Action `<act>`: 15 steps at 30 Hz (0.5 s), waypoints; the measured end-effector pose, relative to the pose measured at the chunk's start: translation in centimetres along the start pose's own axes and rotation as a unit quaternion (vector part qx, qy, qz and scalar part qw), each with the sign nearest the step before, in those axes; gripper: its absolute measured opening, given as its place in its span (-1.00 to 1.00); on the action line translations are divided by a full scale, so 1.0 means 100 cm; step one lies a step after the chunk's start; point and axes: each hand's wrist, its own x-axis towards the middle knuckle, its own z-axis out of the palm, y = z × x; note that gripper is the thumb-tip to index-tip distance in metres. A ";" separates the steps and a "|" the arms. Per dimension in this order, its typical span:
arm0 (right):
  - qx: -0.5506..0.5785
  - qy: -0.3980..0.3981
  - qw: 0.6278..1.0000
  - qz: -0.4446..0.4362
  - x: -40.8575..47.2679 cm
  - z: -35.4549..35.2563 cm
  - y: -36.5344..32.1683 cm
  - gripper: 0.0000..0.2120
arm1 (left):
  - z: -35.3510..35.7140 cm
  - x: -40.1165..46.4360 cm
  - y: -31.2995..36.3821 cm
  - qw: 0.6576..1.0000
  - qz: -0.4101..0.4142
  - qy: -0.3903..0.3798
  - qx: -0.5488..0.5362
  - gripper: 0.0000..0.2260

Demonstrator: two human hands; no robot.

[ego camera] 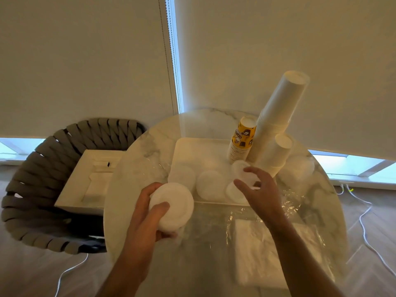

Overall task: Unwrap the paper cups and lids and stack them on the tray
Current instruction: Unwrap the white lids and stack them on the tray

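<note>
My left hand (147, 213) grips a stack of white lids (173, 205) just in front of the white tray (184, 146). My right hand (259, 189) reaches over the tray's right part, its fingers curled round a white lid (248, 176). On the tray lie lid stacks (210, 185), with another lid stack (182, 174) to their left. At the tray's far right stand a tall stack of white paper cups (278, 112), a shorter white cup stack (276, 153) and a yellow printed cup stack (242, 140), all upside down.
Clear plastic wrap (300, 211) lies crumpled on the round marble table (132, 168), with white plastic bags (257, 254) near me. More wrapped lids (300, 168) sit right of the tray. A woven chair (42, 168) holding a white box (92, 179) stands to the left. Cables (364, 221) run on the floor.
</note>
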 end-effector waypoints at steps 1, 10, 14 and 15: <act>-0.050 0.010 0.999 -0.014 0.007 0.006 0.017 -0.57 | -0.001 -0.001 0.001 1.000 0.000 0.005 -0.003 -0.60; -0.251 -0.087 0.964 -0.013 0.026 0.035 0.080 -0.50 | -0.003 -0.004 0.002 1.000 0.000 0.010 -0.022 -0.58; -0.253 -0.095 0.963 0.013 0.026 0.035 0.086 -0.51 | -0.005 -0.005 0.001 1.000 0.002 0.013 -0.026 -0.58; -0.258 -0.101 0.961 0.012 0.027 0.035 0.086 -0.50 | -0.006 -0.005 0.001 1.000 0.002 0.012 -0.026 -0.59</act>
